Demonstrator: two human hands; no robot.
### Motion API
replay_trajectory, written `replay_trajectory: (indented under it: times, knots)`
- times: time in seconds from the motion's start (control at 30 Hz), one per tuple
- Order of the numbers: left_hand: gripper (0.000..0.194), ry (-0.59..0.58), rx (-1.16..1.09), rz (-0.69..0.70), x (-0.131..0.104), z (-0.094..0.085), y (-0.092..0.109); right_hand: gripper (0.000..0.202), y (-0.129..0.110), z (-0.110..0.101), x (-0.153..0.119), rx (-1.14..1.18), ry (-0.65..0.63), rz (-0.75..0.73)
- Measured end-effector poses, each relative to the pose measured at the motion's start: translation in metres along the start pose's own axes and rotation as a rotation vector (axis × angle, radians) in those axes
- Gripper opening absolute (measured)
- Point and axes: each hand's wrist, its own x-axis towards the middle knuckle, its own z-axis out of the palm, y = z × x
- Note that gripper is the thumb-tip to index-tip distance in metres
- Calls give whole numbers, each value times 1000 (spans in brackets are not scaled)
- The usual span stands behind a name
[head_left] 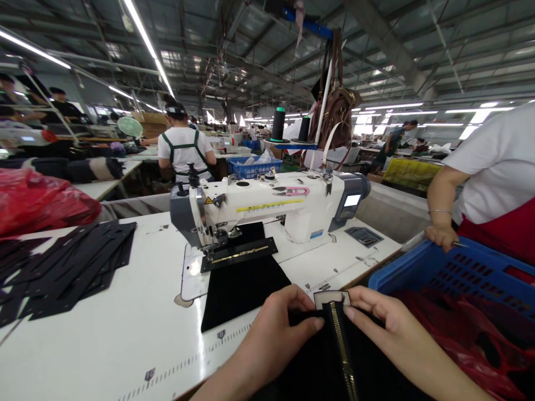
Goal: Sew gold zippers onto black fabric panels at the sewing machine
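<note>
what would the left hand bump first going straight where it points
Likely the beige patch at the end of the gold zipper, just beyond the left hand; whether they touch is unclear.

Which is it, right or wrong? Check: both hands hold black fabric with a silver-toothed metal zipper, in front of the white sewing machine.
Wrong colour: the head view shows the metal zipper on the black fabric is gold-toothed, not silver. The left hand and right hand do hold that fabric; the rest stands.
</note>
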Motion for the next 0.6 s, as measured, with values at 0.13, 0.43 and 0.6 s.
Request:
replay_trajectory:
  times: [0.13, 0.43, 0.6]
  knots:
    - [14, 205, 190, 77, -8, 7, -1, 19, 4, 8, -6, -58, 102, -43]
    - [14, 254, 279, 272, -16, 14, -7, 22, 1, 15, -14, -128, 168, -52]
    - [9, 197, 83, 60, -14, 6, 3, 23, -3, 9, -7, 26, 46, 26]
